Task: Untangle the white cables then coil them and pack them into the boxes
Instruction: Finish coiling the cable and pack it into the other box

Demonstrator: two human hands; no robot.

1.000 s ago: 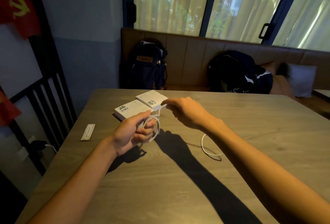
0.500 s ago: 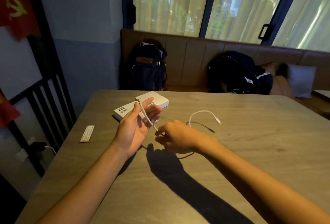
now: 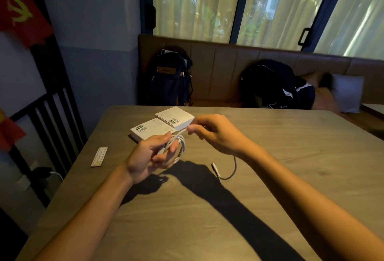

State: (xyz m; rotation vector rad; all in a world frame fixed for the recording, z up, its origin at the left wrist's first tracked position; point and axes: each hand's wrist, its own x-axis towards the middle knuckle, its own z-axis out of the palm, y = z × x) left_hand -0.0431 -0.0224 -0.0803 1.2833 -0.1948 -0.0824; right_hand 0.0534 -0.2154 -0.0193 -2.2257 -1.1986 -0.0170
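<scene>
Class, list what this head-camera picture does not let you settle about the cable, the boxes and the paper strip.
Head view:
- Loop count of the white cable: fingers of the left hand cover the coil.
- Cable's path from the right hand to its loose end: hidden behind the wrist.
- Print on the boxes and paper strip: too small.
- Box contents: both closed.

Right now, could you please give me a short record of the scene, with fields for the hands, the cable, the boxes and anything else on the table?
Left hand: holds a coil of white cable looped at its fingers
Right hand: pinches the cable just beyond the coil
Loose end: lies on the table, plug showing
Boxes: near box and far box, both white, side by side beyond the hands
Also on table: paper strip, left of the hands
Coiling: not yet finished
</scene>
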